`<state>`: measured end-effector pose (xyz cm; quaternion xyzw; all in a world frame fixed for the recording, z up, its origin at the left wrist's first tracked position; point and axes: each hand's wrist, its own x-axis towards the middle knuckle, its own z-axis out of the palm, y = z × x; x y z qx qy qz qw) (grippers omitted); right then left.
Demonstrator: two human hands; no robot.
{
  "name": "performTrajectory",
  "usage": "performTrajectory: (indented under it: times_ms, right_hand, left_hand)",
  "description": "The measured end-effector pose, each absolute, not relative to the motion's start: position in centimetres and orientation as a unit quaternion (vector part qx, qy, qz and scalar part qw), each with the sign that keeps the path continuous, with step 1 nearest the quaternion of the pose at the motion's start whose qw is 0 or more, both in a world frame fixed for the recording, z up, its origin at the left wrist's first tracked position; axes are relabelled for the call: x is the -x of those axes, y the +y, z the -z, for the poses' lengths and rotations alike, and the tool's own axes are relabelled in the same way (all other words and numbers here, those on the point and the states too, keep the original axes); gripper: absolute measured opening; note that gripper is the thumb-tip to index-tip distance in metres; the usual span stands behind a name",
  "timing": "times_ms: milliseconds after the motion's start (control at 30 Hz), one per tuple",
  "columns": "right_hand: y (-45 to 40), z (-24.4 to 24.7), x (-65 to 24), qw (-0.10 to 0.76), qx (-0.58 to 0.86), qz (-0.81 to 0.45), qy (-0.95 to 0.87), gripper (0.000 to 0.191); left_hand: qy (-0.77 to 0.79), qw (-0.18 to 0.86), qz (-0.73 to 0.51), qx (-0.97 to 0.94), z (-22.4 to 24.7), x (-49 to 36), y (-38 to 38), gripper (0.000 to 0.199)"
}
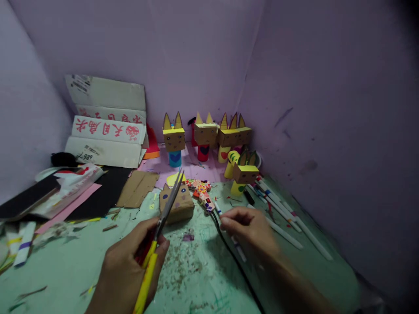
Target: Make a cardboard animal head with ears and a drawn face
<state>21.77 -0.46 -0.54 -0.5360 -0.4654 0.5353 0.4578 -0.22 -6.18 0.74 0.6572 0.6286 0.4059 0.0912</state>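
Left hand (131, 257) gripped scissors (166, 213), blades toward twelve-to-one o'clock; cardboard head (182, 210) lay beyond at one-thirty, nearer this hand. Right hand (247, 224): fingers curled; couldn't tell whether holding anything.

Over there, a white carton (108, 150) with red lettering leans by the purple wall (203, 52). Black paper (106, 192) lies before it, white markers (307, 231) well to its right.
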Motion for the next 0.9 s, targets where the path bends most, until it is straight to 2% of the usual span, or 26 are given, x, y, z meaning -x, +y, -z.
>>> performTrajectory:
  times_ms: [100,233,533,900]
  right_hand:
    - [0.2,0.6,-25.6,0.447,0.625,-0.367,-0.524,0.023]
    - [0.5,2.0,-28.2,0.376,0.654,-0.263,-0.601,0.021]
    - [1.2,2.8,-25.4,0.233,0.601,-0.215,-0.733,0.014]
    - [1.5,2.7,-25.1,0.166,0.617,-0.201,-0.742,0.011]
  left_hand:
    - [0.653,0.091,-0.411,-0.63,-0.7,0.0,-6.3,0.019]
    - [0.672,0.088,-0.418,-0.606,-0.9,-0.5,-6.4,0.02]
    - [0.687,0.102,-0.376,-0.613,-0.6,-0.4,-6.3,0.024]
    - [0.639,0.091,-0.385,-0.659,-0.3,0.1,-6.0,0.018]
